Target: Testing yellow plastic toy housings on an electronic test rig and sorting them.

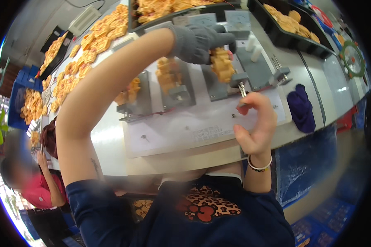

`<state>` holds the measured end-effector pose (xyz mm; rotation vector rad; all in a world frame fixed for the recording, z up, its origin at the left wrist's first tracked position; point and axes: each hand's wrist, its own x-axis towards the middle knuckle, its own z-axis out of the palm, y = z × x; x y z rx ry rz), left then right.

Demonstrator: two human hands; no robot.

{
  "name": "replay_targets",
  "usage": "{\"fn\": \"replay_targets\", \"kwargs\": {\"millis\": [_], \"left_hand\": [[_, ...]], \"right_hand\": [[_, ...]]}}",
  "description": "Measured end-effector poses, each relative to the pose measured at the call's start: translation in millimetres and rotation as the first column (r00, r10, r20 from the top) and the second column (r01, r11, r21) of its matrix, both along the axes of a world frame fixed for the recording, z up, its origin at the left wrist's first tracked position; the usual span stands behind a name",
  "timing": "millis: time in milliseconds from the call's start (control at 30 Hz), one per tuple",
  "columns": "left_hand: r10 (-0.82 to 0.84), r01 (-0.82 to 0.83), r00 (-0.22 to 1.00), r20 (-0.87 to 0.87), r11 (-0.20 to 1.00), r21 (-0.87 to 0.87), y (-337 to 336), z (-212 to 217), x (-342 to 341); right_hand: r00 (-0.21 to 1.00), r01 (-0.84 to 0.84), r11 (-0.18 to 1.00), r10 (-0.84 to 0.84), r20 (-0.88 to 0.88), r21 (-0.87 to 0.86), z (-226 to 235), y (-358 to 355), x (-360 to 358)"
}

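My gloved left hand (204,44) is at the orange piece (223,69) on its grey fixture (217,89); its grasp I can't tell. My right hand (260,125) crooks unclosed fingers at the metal lever (242,88): likely I'm clamping, needing steady pressure next.

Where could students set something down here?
Bare: the tabletop between the left arm and white board, and the strip right of the purple cloth, below the black tray. Crowded: the grey fixtures, and the upper left, covered with yellow pieces.
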<state>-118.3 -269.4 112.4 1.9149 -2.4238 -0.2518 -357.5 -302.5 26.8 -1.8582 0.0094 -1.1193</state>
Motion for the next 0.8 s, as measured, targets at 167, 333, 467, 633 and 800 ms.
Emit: {"fn": "replay_targets", "kwargs": {"millis": [167,333,467,633,800], "left_hand": [[0.178,-0.193,0.980,-0.088,0.958,-0.214,41.6,13.5,3.8],[0.322,-0.368,0.921,-0.219,0.540,-0.757,125.5,5.8,73.5],[0.733,-0.437,0.663,-0.153,0.213,-0.874,227.2,-50.1,178.6],[0.965,-0.853,-0.249,-0.078,-0.257,-0.454,376.7,-133.5,251.9],[0.972,-0.847,-0.224,-0.069,-0.230,-0.479,400.0,-151.3,222.2]], "right_hand": [[0.993,0.040,0.986,-0.021,-0.115,0.159,-8.2,8.7,-7.8],[0.996,-0.034,0.927,0.063,-0.066,0.374,-1.4,8.3,-10.9],[0.997,-0.021,0.925,0.049,-0.066,0.380,2.6,13.0,-7.2],[0.991,0.027,0.949,0.017,-0.135,0.313,2.2,14.0,0.1],[0.989,0.049,0.963,-0.010,-0.146,0.265,-3.0,13.9,-2.7]]}}
